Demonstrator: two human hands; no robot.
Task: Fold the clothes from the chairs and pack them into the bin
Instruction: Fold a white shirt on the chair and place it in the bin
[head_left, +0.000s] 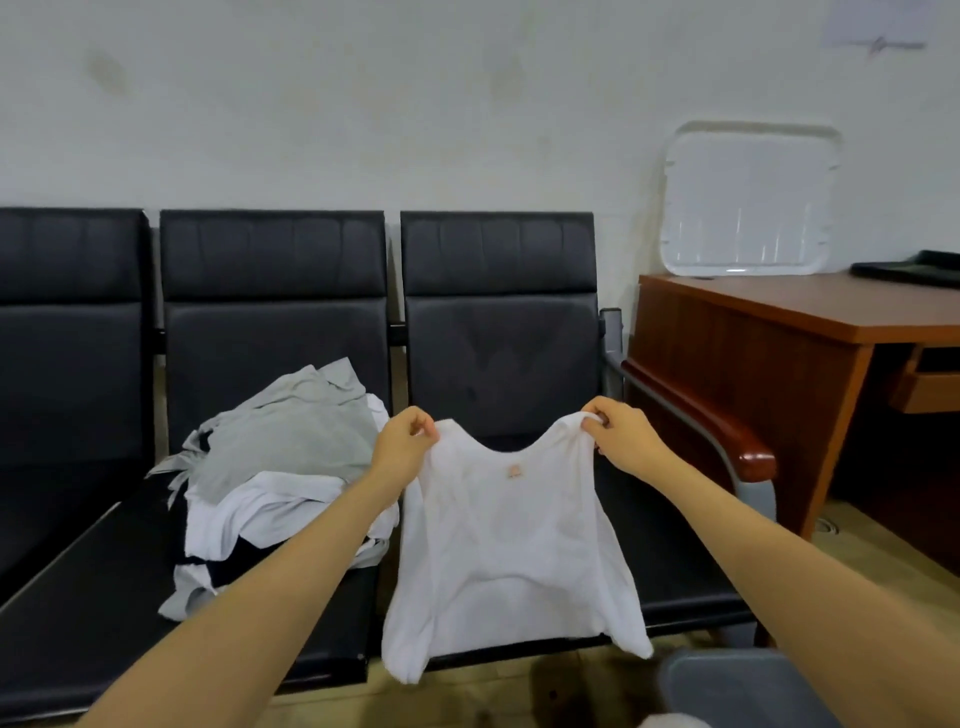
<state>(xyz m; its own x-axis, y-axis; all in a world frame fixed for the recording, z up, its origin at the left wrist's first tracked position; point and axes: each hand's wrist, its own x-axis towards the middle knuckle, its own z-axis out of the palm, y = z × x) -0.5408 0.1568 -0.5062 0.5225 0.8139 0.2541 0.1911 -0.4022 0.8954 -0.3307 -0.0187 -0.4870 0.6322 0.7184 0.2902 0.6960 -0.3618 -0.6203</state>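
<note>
A small white shirt hangs spread out in the air in front of the right black chair. My left hand pinches its left shoulder and my right hand pinches its right shoulder. A small orange label shows below the neckline. On the middle chair lies a loose pile of clothes: grey on top, white and dark pieces beneath. The grey bin shows at the bottom right, partly hidden by my right forearm.
A third black chair stands at the left. A brown wooden desk is at the right, with a clear plastic lid leaning on the wall. The chair row's red-tipped armrest juts out beside the desk.
</note>
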